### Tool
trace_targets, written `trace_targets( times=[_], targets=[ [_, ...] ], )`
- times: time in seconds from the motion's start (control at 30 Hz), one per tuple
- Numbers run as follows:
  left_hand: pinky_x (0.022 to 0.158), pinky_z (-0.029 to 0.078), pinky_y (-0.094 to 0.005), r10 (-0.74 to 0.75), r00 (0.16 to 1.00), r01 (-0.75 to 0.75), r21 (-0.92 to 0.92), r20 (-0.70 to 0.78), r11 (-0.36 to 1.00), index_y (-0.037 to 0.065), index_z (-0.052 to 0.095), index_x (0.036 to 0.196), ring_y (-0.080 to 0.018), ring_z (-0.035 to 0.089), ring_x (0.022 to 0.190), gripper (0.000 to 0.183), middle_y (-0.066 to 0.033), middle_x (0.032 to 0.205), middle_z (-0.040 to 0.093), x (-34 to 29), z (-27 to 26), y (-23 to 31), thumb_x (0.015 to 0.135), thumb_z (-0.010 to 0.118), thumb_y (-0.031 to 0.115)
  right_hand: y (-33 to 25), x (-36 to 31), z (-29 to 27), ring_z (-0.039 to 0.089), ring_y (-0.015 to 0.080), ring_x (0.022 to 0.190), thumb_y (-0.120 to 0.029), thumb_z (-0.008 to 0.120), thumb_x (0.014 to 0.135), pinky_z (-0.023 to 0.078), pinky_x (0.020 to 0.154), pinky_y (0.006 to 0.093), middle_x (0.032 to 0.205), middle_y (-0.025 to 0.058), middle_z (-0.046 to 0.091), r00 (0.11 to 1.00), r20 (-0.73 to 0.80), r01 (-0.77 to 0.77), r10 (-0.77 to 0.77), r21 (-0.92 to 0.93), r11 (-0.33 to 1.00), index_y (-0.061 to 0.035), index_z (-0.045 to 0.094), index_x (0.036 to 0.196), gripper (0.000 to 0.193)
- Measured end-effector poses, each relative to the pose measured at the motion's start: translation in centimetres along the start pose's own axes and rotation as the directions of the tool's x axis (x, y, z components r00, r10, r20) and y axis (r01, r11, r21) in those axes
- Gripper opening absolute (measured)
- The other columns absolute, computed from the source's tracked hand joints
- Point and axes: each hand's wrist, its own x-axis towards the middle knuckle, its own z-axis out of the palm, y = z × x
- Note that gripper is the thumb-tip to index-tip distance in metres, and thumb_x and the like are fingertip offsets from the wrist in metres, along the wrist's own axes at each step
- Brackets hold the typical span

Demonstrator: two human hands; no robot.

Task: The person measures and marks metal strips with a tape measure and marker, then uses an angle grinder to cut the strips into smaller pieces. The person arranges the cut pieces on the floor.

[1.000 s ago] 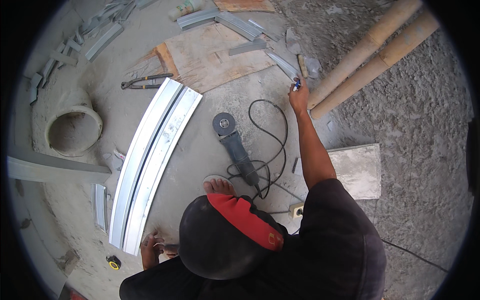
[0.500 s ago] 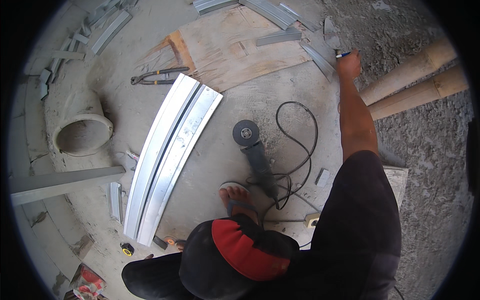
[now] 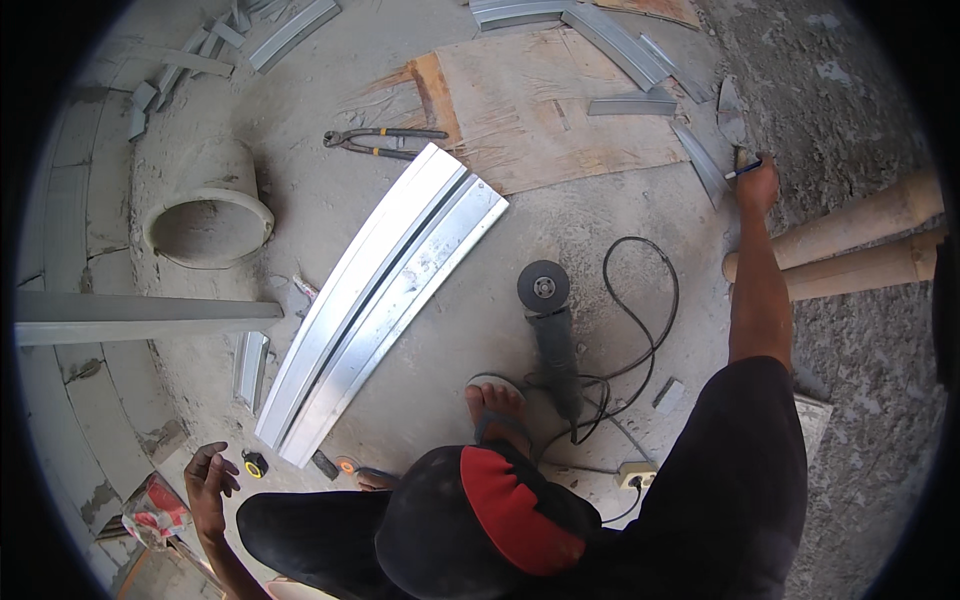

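Right hand (image 3: 757,188): a blue-and-white marker (image 3: 743,171) is clamped by the fingers, near a metal strip (image 3: 700,166)
Left hand (image 3: 208,485): fingers are held apart, loosely curled, beside a tape measure (image 3: 255,464)
Metal channels (image 3: 400,302): laid side by side on the floor (image 3: 450,345), between the hands
Angle grinder (image 3: 556,355): set down to their right

Right grip (image 3: 760,188) holds a pen (image 3: 742,170) – left grip (image 3: 209,482) hangs near a tape measure (image 3: 255,464).
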Motion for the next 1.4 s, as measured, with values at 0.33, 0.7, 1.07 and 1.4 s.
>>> trace_targets(
  times=[0.33, 0.7, 1.07, 1.4],
  targets=[
    [0.064, 0.048, -0.0282, 0.199, 0.951, -0.214, 0.039, 0.238, 0.976, -0.001, 0.071, 0.126, -0.012, 0.065, 0.072, 0.049, -0.006, 0.085, 0.071, 1.9, 3.6, 8.5, 0.097, 0.079, 0.037, -3.7, -0.6, -4.4, 0.071, 0.0408, 0.116, -0.02, 0.082, 0.088, 0.057, 0.096, 0.0512, 0.128, 0.0169, 0.073, 0.982, -0.084, 0.172, -0.171, 0.004, 0.985, -0.0148, 0.065, 0.138, 0.053],
    [0.057, 0.045, -0.0251, -0.099, 0.99, 0.088, -0.106, -0.104, 0.991, 0.0, 0.071, 0.123, -0.0114, 0.067, 0.069, 0.04, -0.0044, 0.086, 0.072, -2.4, 0.0, -3.2, 0.104, 0.071, 0.036, -2.3, -1.0, -0.6, 0.069, 0.0412, 0.12, -0.024, 0.074, 0.094, 0.056, 0.097, 0.0544, 0.129, 0.0179, 0.072, 0.999, 0.025, 0.049, -0.047, -0.09, 0.995, -0.0125, 0.065, 0.136, 0.045],
    [0.057, 0.049, -0.0271, -0.069, 0.998, 0.069, 0.014, -0.012, 0.998, -0.003, 0.072, 0.116, -0.0135, 0.067, 0.068, 0.034, -0.0087, 0.083, 0.073, -1.4, 2.0, -2.2, 0.099, 0.072, 0.027, -2.5, 1.0, -0.3, 0.07, 0.044, 0.113, -0.011, 0.072, 0.084, 0.056, 0.091, 0.0545, 0.12, 0.0206, 0.075, 0.974, 0.213, 0.099, -0.076, -0.102, 0.99, -0.0101, 0.072, 0.118, 0.034],
    [0.089, 0.056, -0.0373, 0.334, 0.933, -0.337, 0.004, 0.132, 0.941, 0.001, 0.074, 0.128, -0.0191, 0.068, 0.095, 0.043, -0.01, 0.103, 0.075, 2.6, 5.7, 11.7, 0.093, 0.082, 0.024, -19.8, -12.5, -21.4, 0.071, 0.0178, 0.095, -0.002, 0.078, 0.094, 0.058, 0.084, 0.0315, 0.104, 0.0084, 0.073, 0.956, -0.151, 0.268, -0.251, 0.795, 0.544, -0.0018, 0.071, 0.113, 0.021]
  ],
)
